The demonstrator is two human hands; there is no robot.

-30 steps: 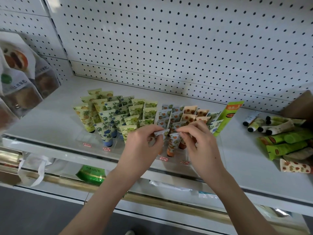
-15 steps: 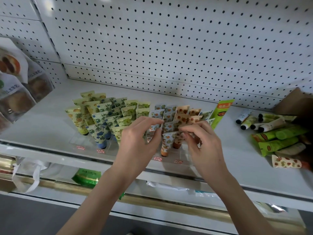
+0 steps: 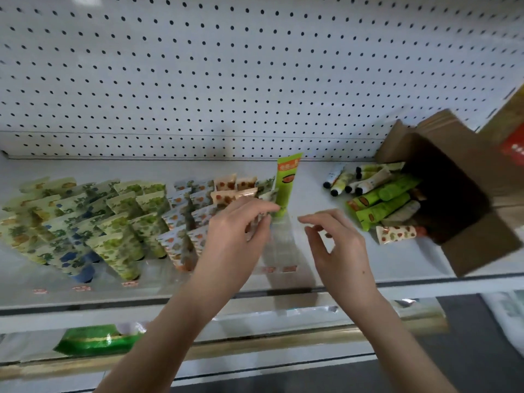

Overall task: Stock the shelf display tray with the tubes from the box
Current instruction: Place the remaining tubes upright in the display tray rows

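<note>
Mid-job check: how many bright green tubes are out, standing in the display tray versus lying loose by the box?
Bright green tube standing at the right end of the display tray: 1
Bright green tubes lying beside the cardboard box: 3
Total: 4

The left hand [image 3: 235,234] hides the front tubes [image 3: 224,198] of the orange rows; whether its fingers [image 3: 263,211] pinch one is lost in blur; the box [image 3: 487,245] runs off the right edge, its inside dark; the red tags [image 3: 289,269] are too blurred to read.
</note>
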